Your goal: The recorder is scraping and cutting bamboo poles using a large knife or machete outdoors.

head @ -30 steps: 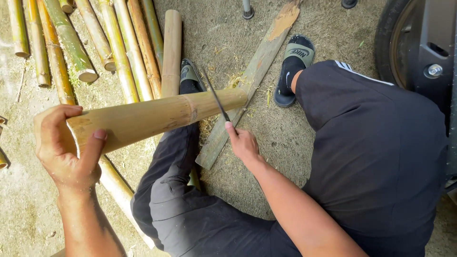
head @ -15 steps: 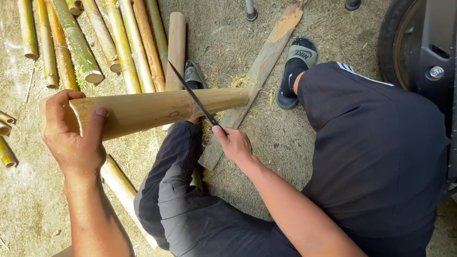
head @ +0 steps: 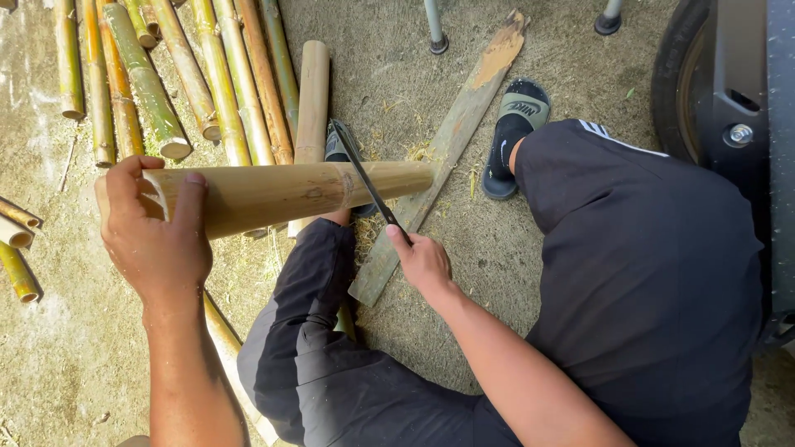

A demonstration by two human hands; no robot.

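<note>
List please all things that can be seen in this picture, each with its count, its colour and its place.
bamboo piece: one, tan, lying across the knee, left hand at its near end
knife: one, dark thin blade, laid across the bamboo piece
bamboo poles: many, green and yellow, on the ground at upper left
short bamboo ends: about three, yellow-green, at left edge
wooden plank: one, grey-brown, flat on the ground in the middle
sandals: two, black; one on the foot at upper centre, the other mostly hidden behind the bamboo
vehicle wheel: one, black, upper right
metal legs: two, grey, top edge
trousers: black
left hand: wrapped around the bamboo piece
right hand: holding the knife handle
</note>
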